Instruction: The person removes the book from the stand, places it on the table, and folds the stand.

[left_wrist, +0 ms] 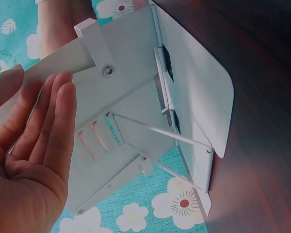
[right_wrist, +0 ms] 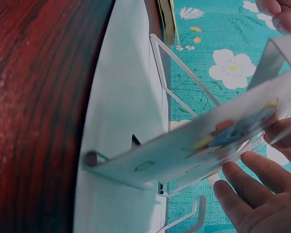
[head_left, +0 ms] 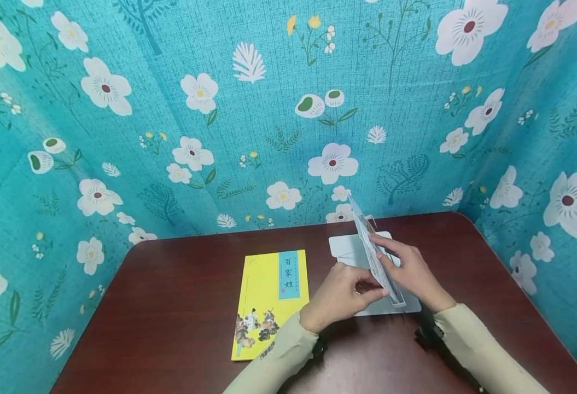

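A white metal book stand (head_left: pixel 344 248) has its panel raised, seen nearly edge-on in the head view. In the left wrist view, a wire prop (left_wrist: pixel 172 135) spans the base and the panel's back. The front bears a printed page (right_wrist: pixel 242 128) with a coloured picture. My left hand (head_left: pixel 347 293) has its thumb and index finger at the near edge of the panel, pinching it. From the right, my right hand (head_left: pixel 411 268) touches the front side with extended fingers. Its fingers (right_wrist: pixel 250 179) lie close along the page in the right wrist view.
A yellow book (head_left: pixel 263 295) with a blue title block lies left of the stand, partly behind my left sleeve. The dark red wooden table (head_left: pixel 170 306) ends at a teal flowered curtain (head_left: pixel 249 120). A page clip (left_wrist: pixel 92 46) juts from the panel's edge.
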### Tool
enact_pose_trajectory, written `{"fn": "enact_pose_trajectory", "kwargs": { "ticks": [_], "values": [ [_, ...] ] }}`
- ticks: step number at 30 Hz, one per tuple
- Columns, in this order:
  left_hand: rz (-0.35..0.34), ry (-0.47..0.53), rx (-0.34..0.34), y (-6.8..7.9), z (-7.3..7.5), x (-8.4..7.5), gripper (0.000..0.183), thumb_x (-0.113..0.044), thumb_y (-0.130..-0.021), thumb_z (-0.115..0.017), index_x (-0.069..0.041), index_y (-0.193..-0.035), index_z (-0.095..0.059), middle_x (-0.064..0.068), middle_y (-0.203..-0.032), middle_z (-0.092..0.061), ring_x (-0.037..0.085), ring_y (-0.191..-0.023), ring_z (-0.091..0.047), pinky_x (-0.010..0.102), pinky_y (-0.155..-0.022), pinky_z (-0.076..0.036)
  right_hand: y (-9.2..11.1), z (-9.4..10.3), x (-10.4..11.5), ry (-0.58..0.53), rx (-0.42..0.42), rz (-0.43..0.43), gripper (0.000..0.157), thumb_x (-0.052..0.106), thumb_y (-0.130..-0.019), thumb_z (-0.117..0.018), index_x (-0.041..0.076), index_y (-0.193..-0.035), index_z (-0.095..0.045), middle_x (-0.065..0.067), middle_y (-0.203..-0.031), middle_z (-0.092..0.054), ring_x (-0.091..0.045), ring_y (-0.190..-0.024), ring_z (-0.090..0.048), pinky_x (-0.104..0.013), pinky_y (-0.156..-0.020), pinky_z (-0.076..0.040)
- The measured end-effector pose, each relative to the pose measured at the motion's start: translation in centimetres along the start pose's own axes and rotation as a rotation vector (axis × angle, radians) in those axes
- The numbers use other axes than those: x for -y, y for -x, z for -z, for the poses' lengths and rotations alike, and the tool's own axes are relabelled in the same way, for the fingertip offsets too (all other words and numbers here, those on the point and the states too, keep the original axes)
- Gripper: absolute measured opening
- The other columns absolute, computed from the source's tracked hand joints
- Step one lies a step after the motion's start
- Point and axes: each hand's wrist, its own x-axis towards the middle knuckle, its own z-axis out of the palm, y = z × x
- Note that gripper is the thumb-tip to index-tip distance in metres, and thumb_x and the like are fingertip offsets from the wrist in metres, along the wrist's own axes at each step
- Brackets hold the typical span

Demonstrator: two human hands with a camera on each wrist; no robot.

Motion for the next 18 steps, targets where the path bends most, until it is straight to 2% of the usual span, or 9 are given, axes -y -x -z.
{"fn": "enact_pose_trajectory", "kwargs": {
  "ticks": [11,18],
  "values": [
    [0.008,-0.001,-0.062,-0.05,-0.23,0.12,0.021,-0.025,-0.097,-0.076,-0.010,-0.110,-0.081,-0.003,-0.093,-0.082,-0.014,-0.076,-0.064,0.003,-0.073,-0.052,0.09,-0.03,0.41,-0.014,0.003,0.011,0.044,-0.003,-0.098,-0.062,0.004,-0.142,-0.063,-0.026,-0.141,-0.064,-0.047,-0.124,-0.066,-0.069,-0.101,-0.051],
    [0.029,-0.005,-0.109,0.01,-0.30,0.54,0.022,-0.025,-0.097,-0.076,-0.010,-0.112,-0.081,-0.002,-0.097,-0.082,-0.010,-0.081,-0.069,0.003,-0.075,-0.052,0.30,-0.16,0.76,-0.024,0.002,0.016,0.042,-0.001,-0.098,-0.064,0.006,-0.140,-0.065,-0.025,-0.139,-0.066,-0.046,-0.122,-0.067,-0.066,-0.097,-0.055]
  ]
}}
